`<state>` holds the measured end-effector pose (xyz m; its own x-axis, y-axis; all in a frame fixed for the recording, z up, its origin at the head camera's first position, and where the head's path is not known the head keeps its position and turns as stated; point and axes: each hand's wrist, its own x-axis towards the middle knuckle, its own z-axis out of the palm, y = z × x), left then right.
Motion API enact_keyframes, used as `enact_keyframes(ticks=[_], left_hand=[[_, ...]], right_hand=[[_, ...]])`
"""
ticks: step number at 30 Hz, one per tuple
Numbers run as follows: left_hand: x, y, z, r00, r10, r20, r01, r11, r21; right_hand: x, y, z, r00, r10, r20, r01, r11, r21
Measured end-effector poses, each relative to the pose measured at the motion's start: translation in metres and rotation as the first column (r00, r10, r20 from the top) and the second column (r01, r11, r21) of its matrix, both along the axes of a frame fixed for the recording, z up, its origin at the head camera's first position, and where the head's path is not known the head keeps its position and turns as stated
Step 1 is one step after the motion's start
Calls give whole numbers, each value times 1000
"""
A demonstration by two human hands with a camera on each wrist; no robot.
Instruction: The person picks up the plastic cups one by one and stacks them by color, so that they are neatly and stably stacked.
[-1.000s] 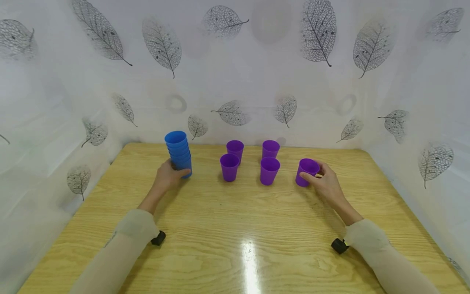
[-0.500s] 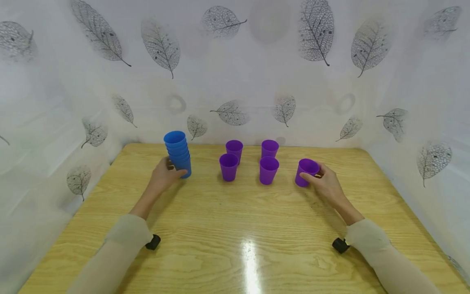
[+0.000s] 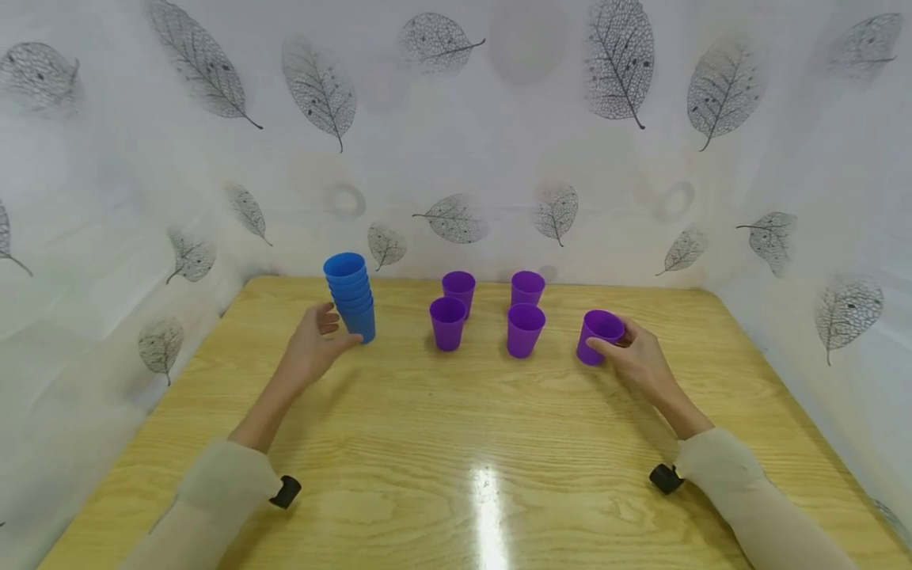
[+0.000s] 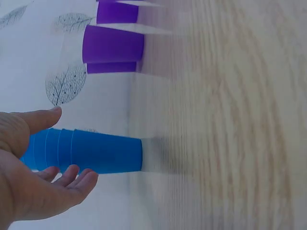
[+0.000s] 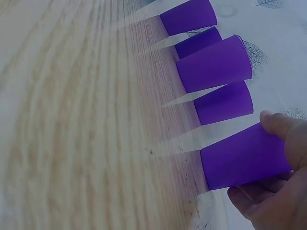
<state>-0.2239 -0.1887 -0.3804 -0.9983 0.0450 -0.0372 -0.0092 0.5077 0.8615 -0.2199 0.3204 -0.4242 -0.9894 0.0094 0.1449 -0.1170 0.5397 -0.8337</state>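
A stack of nested blue cups (image 3: pixel 359 317) stands upright at the table's left rear; in the left wrist view the stack (image 4: pixel 105 151) shows between thumb and fingers. My left hand (image 3: pixel 313 348) is beside it, fingers spread and relaxed around its near side, with a gap visible in the left wrist view (image 4: pixel 33 177). My right hand (image 3: pixel 640 360) grips the rightmost purple cup (image 3: pixel 590 348), thumb on the near side and fingers behind. That cup (image 5: pixel 244 158) stands on the table in the right wrist view, where the right hand (image 5: pixel 283 191) curls round its upper part.
Between the hands stand two front purple cups (image 3: pixel 447 326) (image 3: pixel 525 332) and two behind them, a left one (image 3: pixel 459 286) and a right one (image 3: pixel 528 286). The wooden table (image 3: pixel 427 443) meets a leaf-patterned white sheet (image 3: pixel 456 142) at its rear and sides.
My left hand has loosened from the blue stack and drawn back slightly toward the lower left, its fingers opening. The stack stays standing. My right hand keeps its grip on the purple cup.
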Motion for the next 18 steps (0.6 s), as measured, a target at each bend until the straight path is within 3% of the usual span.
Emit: enact_keyframes(ticks=[9,18], left_hand=[[19,16,1,1000,14,2,-14,999,31],[31,31,3,998,-59,31,58,998,37]], right_hand=[[8,0,-2,999,18,-51,-19,1000,-10],[22,-3,-2,998,25,-56,-26,1000,-11]])
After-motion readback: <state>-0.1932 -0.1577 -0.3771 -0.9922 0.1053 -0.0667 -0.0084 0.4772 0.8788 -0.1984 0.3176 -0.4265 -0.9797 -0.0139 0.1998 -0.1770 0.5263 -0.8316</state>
